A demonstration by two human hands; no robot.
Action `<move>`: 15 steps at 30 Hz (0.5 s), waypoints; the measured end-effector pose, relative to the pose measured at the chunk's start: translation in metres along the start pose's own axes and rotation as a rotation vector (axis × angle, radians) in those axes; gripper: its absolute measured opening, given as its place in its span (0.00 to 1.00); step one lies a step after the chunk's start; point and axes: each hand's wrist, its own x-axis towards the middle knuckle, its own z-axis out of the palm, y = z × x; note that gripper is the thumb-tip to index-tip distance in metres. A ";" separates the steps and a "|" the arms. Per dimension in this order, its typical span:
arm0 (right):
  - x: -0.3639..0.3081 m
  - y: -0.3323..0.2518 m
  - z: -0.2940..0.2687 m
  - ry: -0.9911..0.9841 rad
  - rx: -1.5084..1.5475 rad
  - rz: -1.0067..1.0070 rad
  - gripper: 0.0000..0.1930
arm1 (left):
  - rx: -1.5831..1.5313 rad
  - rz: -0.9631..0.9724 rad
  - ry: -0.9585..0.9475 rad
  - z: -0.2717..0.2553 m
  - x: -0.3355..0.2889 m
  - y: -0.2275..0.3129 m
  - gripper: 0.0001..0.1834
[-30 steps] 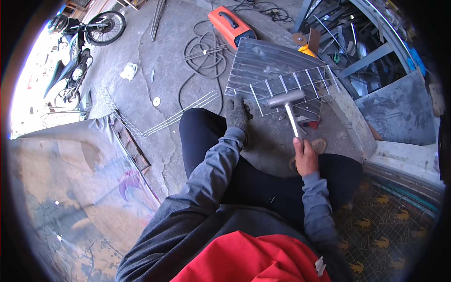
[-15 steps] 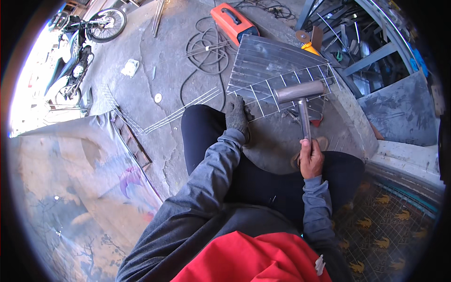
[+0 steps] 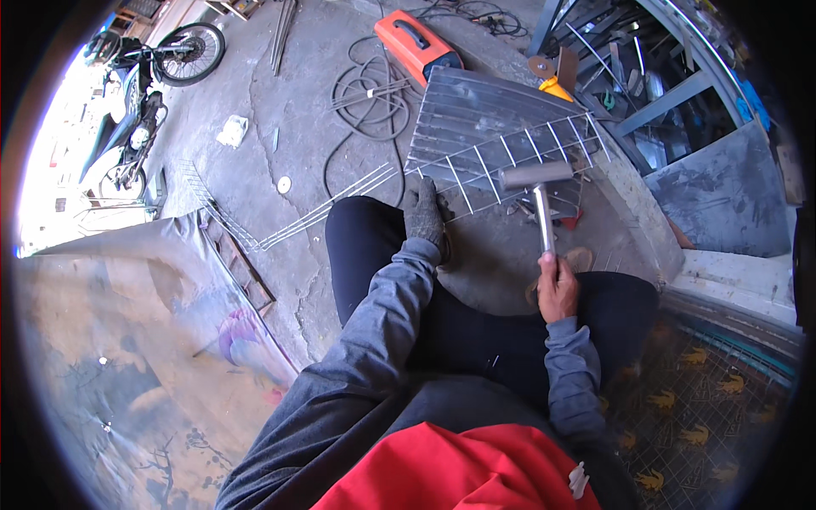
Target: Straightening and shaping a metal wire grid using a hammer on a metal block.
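My right hand (image 3: 558, 289), bare, is wrapped round the metal handle of a hammer (image 3: 541, 200). The hammer's thick cylindrical head lies over the near edge of a wire mesh strip (image 3: 507, 159); whether it touches the wire I cannot tell. On my left hand (image 3: 424, 214) is a dark grey glove. Its fingers close on the near left end of the mesh, partly hidden by the hand itself. Beneath the mesh is a dark ribbed metal sheet (image 3: 476, 106). Thin parallel wires (image 3: 327, 204) run left from the mesh over the floor and bend away.
An orange machine (image 3: 416, 47) and coiled black cable (image 3: 371, 102) lie ahead. At right are a metal frame (image 3: 671, 106), a grey plate (image 3: 722, 200) and a yellow-bodied tool (image 3: 557, 88). A motorcycle (image 3: 136, 102) stands far left, a printed sheet (image 3: 144, 340) nearer.
The hammer head has dropped away from me toward the mesh, and my right hand has shifted slightly left. My left hand keeps its hold. The whole view has tilted a little.
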 end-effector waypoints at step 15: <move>0.013 0.008 0.006 -0.065 -0.246 -0.112 0.28 | 0.133 0.048 0.047 -0.007 0.002 -0.007 0.16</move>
